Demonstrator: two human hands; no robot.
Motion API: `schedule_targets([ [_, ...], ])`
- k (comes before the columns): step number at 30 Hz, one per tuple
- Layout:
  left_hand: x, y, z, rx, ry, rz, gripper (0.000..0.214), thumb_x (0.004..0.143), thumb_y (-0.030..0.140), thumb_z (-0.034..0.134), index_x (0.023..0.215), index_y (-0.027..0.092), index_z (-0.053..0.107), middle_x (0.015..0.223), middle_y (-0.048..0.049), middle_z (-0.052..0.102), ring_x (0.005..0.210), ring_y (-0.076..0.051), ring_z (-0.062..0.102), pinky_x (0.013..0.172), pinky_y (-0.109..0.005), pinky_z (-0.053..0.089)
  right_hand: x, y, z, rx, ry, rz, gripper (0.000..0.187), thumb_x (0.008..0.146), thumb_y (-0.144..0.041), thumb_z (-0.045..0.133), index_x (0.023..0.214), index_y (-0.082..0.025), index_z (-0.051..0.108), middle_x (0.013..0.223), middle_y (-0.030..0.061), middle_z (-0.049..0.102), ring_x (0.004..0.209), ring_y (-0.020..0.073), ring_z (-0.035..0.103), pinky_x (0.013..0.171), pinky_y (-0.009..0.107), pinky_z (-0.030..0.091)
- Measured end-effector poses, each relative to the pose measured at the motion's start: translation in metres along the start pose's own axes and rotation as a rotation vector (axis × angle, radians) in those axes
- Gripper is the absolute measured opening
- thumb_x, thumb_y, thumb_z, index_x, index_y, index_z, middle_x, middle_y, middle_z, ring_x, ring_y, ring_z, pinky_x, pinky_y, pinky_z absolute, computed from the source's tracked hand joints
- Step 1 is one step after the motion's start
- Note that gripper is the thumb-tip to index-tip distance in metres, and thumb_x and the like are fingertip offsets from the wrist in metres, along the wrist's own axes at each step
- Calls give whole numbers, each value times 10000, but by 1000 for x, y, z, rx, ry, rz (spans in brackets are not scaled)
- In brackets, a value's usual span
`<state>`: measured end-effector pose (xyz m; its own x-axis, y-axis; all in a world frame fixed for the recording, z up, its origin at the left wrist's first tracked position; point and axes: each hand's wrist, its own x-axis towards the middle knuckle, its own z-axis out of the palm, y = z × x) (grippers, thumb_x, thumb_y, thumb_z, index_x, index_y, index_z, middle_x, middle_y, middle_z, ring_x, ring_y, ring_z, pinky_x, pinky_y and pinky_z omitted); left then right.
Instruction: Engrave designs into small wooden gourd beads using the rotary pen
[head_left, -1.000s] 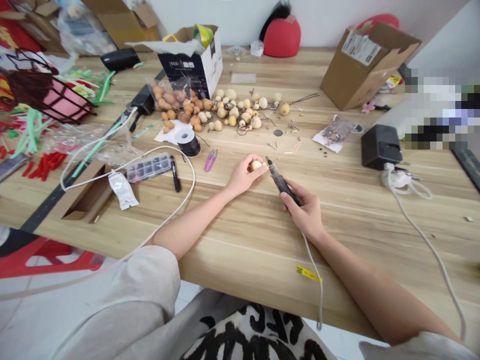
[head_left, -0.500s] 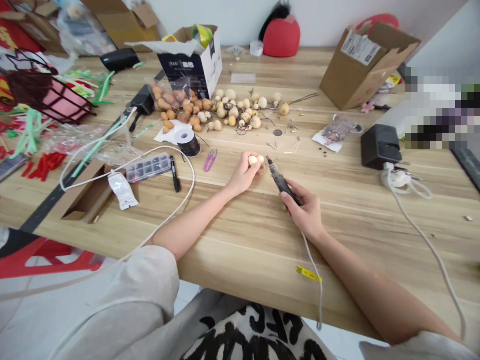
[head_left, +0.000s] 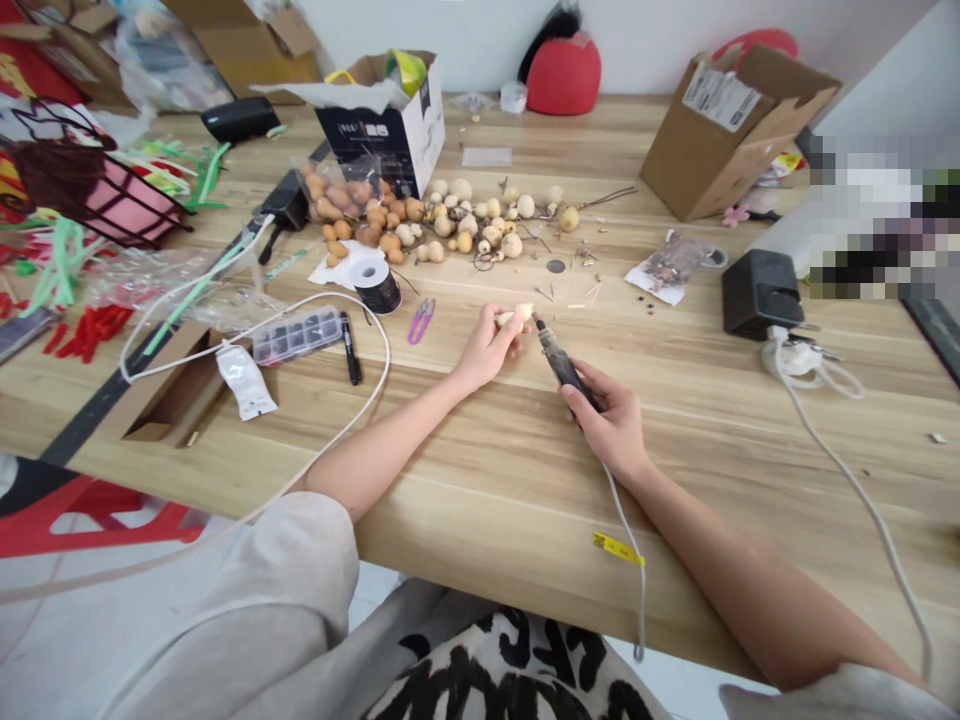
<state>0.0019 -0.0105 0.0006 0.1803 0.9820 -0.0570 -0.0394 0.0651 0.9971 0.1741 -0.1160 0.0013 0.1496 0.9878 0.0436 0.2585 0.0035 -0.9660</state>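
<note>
My left hand [head_left: 486, 350] pinches a small pale gourd [head_left: 519, 315] between its fingertips, just above the wooden table [head_left: 480, 450]. My right hand [head_left: 611, 418] is wrapped round a black corded rotary tool [head_left: 561, 365]. The tool's tip points up and left and meets the gourd. A white cord runs from the tool back along my right forearm and over the table's front edge. Behind my hands lies a heap of several pale and brown gourds [head_left: 420, 222].
Beyond the gourds stand a dark open box [head_left: 390, 120] and, at the right, a tilted cardboard box [head_left: 727, 125]. A black power unit [head_left: 759, 292] sits right. Left of my hands lie purple snips [head_left: 421, 320], a thread spool [head_left: 375, 282], a marker, a bead case and a white cable loop.
My left hand has turned the gourd in its fingertips and brought it back against the tool's tip. My right hand has barely moved.
</note>
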Motion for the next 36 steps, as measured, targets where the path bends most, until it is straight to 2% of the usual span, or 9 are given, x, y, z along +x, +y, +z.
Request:
schedule_targets([
  [3, 1, -1, -1, -2, -5, 8, 145, 955, 266, 564, 994, 185, 451, 965, -23, 686, 636, -38, 565, 581, -160, 444, 0, 0, 0, 13, -5, 8, 493, 821, -415, 661, 1233, -148, 701, 708, 15, 659, 511, 131, 540, 518, 298, 473],
  [8, 2, -1, -1, -26, -64, -40, 173, 909, 274, 621, 1019, 146, 583, 1017, -63, 688, 746, -76, 648, 639, -168, 497, 0, 2, 0, -5, -1, 4, 496, 817, -423, 663, 1229, -149, 701, 748, 29, 682, 532, 135, 553, 521, 299, 485],
  [13, 3, -5, -1, -51, -44, -30, 291, 914, 437, 610, 967, 150, 598, 1044, -75, 687, 827, -108, 676, 680, -193, 536, 0, 2, 1, 10, -4, 2, 504, 821, -428, 659, 1237, -145, 694, 699, 16, 666, 502, 133, 545, 501, 293, 480],
  [18, 4, -7, -4, -13, -54, 46, 395, 907, 538, 580, 951, 151, 641, 970, -65, 665, 874, -125, 639, 678, -189, 550, 0, 3, 1, 9, -6, 4, 493, 813, -419, 666, 1228, -156, 699, 770, 29, 692, 531, 133, 553, 524, 299, 484],
  [23, 2, -3, -3, -73, -68, 23, 313, 935, 445, 576, 938, 134, 612, 999, -64, 658, 858, -98, 649, 741, -189, 558, 0, 2, 1, 19, -11, 23, 509, 816, -418, 664, 1243, -142, 692, 748, 28, 685, 519, 130, 547, 527, 301, 478],
  [29, 0, 4, 2, -189, -3, -92, 110, 947, 264, 576, 947, 169, 520, 1038, -66, 686, 819, -95, 693, 754, -216, 581, 0, 3, 0, 12, -12, 28, 527, 814, -432, 666, 1252, -140, 691, 785, 40, 697, 544, 133, 555, 536, 302, 485],
  [36, -3, 11, 2, -227, 6, -103, 74, 943, 226, 565, 973, 188, 509, 946, -27, 688, 760, -101, 697, 713, -223, 580, 1, 7, 0, -6, -16, 17, 537, 809, -431, 669, 1256, -135, 694, 945, 94, 750, 729, 190, 659, 663, 350, 557],
])
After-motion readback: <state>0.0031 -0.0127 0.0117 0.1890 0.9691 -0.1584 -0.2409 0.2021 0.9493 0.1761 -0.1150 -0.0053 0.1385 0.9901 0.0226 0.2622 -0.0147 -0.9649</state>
